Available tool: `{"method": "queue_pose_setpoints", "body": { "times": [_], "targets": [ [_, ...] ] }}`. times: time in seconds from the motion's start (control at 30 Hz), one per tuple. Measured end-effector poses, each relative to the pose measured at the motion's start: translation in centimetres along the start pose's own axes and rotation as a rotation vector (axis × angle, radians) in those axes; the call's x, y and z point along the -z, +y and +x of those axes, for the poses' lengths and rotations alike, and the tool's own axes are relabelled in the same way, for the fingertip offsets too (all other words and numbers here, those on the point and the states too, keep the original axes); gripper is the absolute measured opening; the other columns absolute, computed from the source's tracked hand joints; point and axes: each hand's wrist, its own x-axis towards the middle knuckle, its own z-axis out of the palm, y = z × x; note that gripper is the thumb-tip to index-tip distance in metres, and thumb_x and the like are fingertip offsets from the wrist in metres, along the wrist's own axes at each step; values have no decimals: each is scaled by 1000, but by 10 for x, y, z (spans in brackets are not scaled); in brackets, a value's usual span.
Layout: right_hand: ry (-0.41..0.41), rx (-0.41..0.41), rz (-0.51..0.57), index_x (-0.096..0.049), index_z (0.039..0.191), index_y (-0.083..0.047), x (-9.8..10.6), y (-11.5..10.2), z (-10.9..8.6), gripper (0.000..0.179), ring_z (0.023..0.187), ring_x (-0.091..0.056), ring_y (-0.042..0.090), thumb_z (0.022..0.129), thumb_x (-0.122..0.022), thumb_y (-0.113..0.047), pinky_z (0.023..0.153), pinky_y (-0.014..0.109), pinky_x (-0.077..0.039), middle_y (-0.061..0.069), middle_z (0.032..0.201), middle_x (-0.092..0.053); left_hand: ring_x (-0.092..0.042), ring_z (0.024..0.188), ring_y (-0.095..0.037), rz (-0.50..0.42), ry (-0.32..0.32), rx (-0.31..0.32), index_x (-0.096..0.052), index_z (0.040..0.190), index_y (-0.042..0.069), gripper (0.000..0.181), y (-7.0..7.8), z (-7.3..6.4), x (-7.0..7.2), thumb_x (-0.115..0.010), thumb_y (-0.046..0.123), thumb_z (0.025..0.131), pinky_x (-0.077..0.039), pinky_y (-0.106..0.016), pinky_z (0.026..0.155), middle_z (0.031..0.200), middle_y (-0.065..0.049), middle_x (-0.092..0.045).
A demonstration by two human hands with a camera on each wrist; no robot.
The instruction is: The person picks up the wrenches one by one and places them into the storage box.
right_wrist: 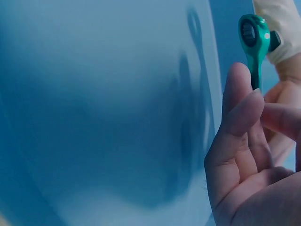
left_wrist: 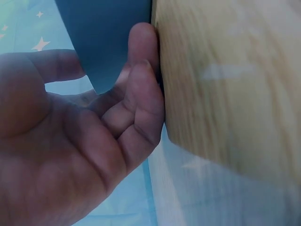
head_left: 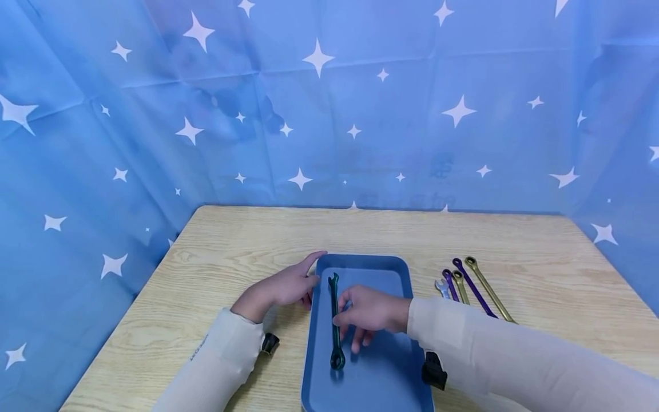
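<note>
A green combination wrench point(head_left: 337, 320), with an open jaw at its far end and a ratchet ring at its near end, is held lengthwise over the left part of a blue tray point(head_left: 383, 380). My right hand point(head_left: 372, 312) pinches its handle between thumb and fingers. In the right wrist view the ring end of the wrench point(right_wrist: 254, 40) sticks up past the fingertips, and its reflection shows in the tray floor. My left hand point(head_left: 288, 284) grips the tray's left side near the far corner; in the left wrist view its curled fingers point(left_wrist: 141, 94) lie between the tray wall point(left_wrist: 106, 37) and the table.
To the right of the tray, several wrenches lie on the wooden table point(head_left: 247, 229): gold point(head_left: 489, 289), purple point(head_left: 473, 286) and a silver one point(head_left: 441, 288), partly hidden by my right sleeve point(head_left: 494, 343). A blue star-patterned cloth point(head_left: 319, 126) hangs behind the table.
</note>
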Motion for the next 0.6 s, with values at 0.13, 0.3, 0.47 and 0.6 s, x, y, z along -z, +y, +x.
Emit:
{"method": "queue_pose_setpoints", "body": {
  "times": [0.13,0.3,0.47,0.6],
  "targets": [
    [12,-9,-14,-56,100,-4,2,0,4,12,47,-65,12,98,-61,-15,45,23,-50,10,82,-75,-68,67,-22,11,-1,0,-11,162,30,60,0,0,1,-37,24,108,-54,-35,71,73,-10,-69],
    [15,-18,-20,-56,98,-4,3,-1,9,13,47,-65,13,99,-62,-15,45,23,-49,10,82,-75,-68,67,-22,4,-1,0,-12,162,31,60,0,0,3,-37,23,108,-54,-35,73,73,-10,-69],
    [-3,-34,-31,-57,94,-3,1,0,12,15,45,-64,13,99,-62,-16,45,23,-49,9,83,-75,-68,68,-22,-29,-7,-10,-12,162,29,60,-1,1,3,-36,20,108,-55,-34,71,74,-11,-69],
    [-19,-51,-30,-57,93,-2,-2,1,15,16,46,-64,13,99,-62,-16,45,23,-49,10,84,-75,-68,68,-22,-35,-11,-6,-13,161,30,59,-2,0,2,-36,20,108,-55,-34,71,75,-11,-69]
  ]
}}
